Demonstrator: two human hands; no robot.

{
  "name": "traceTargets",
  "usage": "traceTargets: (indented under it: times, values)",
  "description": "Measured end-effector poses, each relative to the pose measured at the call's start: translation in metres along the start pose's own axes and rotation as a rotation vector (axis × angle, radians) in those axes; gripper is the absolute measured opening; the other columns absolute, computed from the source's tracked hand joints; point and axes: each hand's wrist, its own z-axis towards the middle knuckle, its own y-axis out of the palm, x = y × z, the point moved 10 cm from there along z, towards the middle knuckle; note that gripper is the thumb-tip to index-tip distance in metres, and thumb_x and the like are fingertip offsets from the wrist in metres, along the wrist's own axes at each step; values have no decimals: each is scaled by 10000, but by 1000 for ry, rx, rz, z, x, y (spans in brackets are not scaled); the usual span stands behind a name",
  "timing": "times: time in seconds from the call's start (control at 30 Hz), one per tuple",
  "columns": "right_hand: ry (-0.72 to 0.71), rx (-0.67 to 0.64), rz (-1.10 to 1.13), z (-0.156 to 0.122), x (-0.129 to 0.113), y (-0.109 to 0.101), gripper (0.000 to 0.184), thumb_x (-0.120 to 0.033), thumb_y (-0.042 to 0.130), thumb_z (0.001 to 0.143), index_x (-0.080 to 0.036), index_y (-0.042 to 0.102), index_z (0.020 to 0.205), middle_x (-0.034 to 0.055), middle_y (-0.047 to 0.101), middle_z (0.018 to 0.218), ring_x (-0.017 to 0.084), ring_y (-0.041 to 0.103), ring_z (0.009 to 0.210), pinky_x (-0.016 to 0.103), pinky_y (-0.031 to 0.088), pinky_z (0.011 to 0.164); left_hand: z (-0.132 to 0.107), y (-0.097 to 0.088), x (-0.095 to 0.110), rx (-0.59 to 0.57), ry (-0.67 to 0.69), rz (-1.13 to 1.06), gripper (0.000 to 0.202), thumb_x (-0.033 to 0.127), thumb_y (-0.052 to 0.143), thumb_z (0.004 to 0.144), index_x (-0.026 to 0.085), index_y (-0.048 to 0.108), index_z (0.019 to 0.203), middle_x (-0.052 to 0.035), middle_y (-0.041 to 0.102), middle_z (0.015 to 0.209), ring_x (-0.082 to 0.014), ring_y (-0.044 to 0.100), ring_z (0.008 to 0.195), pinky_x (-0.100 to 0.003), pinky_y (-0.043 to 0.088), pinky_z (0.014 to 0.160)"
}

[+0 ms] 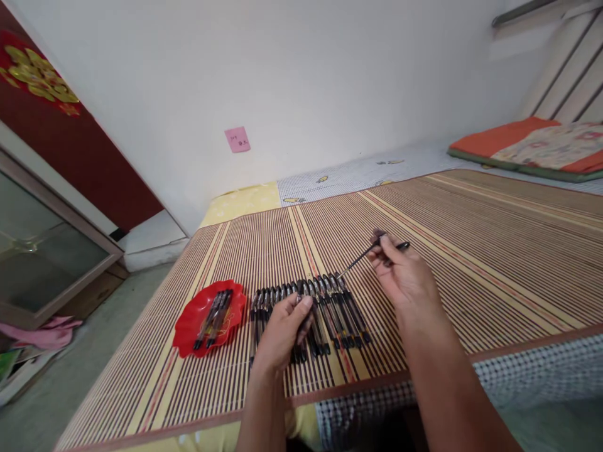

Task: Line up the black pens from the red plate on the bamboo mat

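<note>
A row of black-capped clear pens (346, 314) lies side by side on the striped mat. Over the middle of that row, my left hand (286, 323) is closed around a dark pen part (300, 289), mostly hidden by the fingers. To the right and above the row, my right hand (400, 267) pinches a thin dark pen refill (357, 260), its tip slanting down to the left towards the pens. A short black piece (403, 246) also pokes out between those fingers; its exact kind cannot be made out.
Left of the row, a red scalloped plate (186, 317) holds several pens. The striped mat (424, 226) covers a bed against a white wall (330, 75). A folded orange and floral quilt (513, 141) lies at the far right. A glass-panelled door (38, 251) stands at left.
</note>
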Motion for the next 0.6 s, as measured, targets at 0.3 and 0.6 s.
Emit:
traceTargets:
  times: [0.3, 0.6]
  values:
    - [236, -311, -152, -31, 43, 57, 259, -324, 852, 670, -174, 751, 856, 25, 657, 800, 101, 559, 658, 215, 483, 550, 0, 9, 14, 89, 130, -25, 299, 415, 716, 833, 170, 547, 813, 72, 459, 598, -52, 361, 478, -160, 276, 437]
    - [19, -215, -454, -11, 12, 27, 301, -384, 748, 758, -160, 720, 957, -26, 562, 609, 106, 507, 534, 242, 417, 497, 1, 7, 7, 153, 63, -135, 409, 540, 639, 840, 132, 624, 809, 0, 584, 638, -77, 464, 510, -180, 295, 449]
